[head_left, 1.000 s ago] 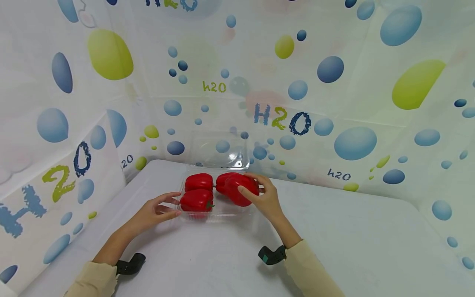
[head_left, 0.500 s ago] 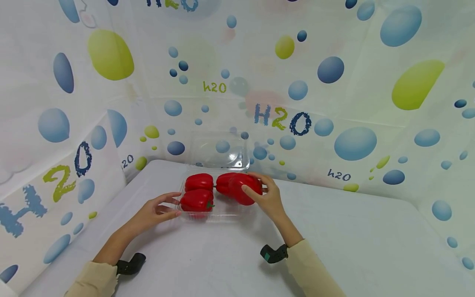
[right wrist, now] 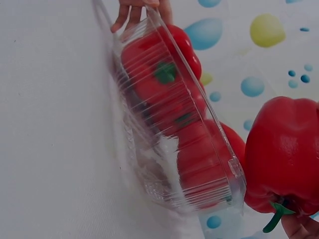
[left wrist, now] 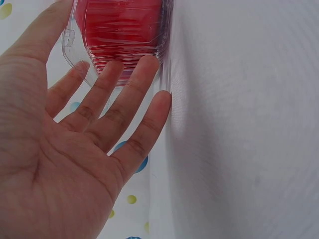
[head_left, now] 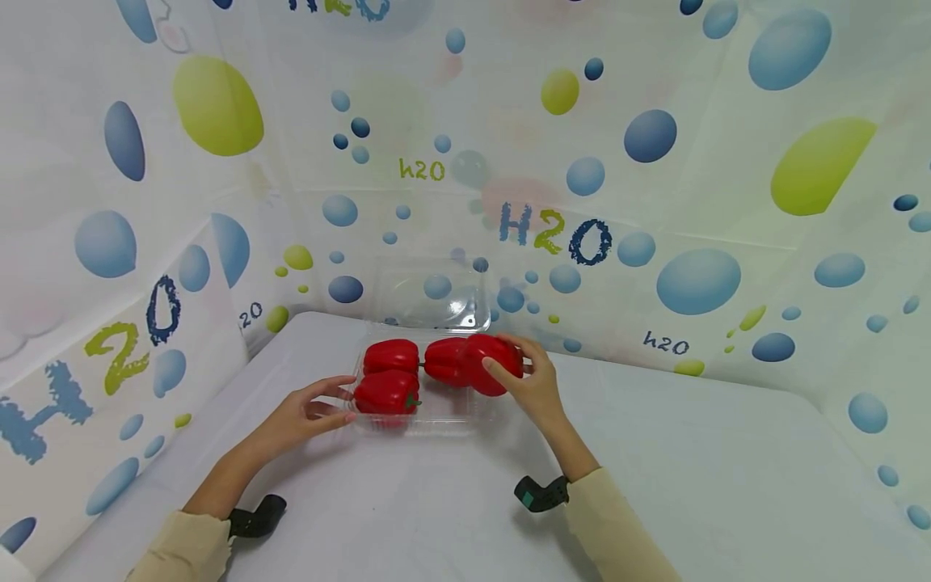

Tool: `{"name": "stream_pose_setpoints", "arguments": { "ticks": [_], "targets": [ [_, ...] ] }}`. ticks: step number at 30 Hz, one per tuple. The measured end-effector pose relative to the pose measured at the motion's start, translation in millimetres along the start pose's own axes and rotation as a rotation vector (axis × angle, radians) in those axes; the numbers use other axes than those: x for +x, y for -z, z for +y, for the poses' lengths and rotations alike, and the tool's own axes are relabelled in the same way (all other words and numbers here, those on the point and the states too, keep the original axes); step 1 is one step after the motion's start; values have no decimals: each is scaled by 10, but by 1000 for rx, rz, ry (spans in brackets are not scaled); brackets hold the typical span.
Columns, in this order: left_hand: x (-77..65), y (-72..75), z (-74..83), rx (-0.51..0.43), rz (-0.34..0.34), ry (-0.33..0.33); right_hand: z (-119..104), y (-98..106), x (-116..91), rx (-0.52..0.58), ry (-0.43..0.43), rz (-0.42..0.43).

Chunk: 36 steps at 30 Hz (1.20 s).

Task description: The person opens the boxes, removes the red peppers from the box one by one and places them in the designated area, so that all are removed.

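My right hand (head_left: 534, 380) holds a red bell pepper (head_left: 490, 365) above the right end of a clear plastic clamshell box (head_left: 444, 424). Its green stem points down in the right wrist view, and the pepper (right wrist: 284, 149) hangs apart from the table. Inside the box lie three more red peppers: a back left one (head_left: 390, 356), a front left one (head_left: 385, 392) and a back right one (head_left: 442, 361), partly covered by the held pepper. At the box's left end is my left hand (head_left: 298, 416), its spread fingertips (left wrist: 148, 63) touching or nearly touching the ribbed wall.
The box's clear lid (head_left: 429, 295) stands raised at the back, near the patterned backdrop (head_left: 698, 194). White cloth covers the table (head_left: 727, 469). A black camera mount sits on each wrist, one at the left (head_left: 258, 517) and one at the right (head_left: 540, 495).
My right hand has moved rightward and slightly up with the bell pepper, uncovering more of the back right pepper and the box floor. My left hand stays in place.
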<state>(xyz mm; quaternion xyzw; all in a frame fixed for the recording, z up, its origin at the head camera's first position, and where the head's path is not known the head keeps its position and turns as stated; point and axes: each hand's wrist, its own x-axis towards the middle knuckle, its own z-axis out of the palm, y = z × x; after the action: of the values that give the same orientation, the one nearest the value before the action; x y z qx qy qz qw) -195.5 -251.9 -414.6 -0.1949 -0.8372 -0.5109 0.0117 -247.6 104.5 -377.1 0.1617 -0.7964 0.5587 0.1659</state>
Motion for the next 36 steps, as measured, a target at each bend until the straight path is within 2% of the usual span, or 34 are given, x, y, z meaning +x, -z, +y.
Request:
{"name": "stream_pose_setpoints", "arguments": {
  "ticks": [20, 36],
  "targets": [
    [0, -2, 8, 6, 2, 10, 42, 48, 21, 22, -48, 50],
    [-7, 1, 59, -4, -2, 0, 198, 66, 55, 43, -63, 88]
  ]
}}
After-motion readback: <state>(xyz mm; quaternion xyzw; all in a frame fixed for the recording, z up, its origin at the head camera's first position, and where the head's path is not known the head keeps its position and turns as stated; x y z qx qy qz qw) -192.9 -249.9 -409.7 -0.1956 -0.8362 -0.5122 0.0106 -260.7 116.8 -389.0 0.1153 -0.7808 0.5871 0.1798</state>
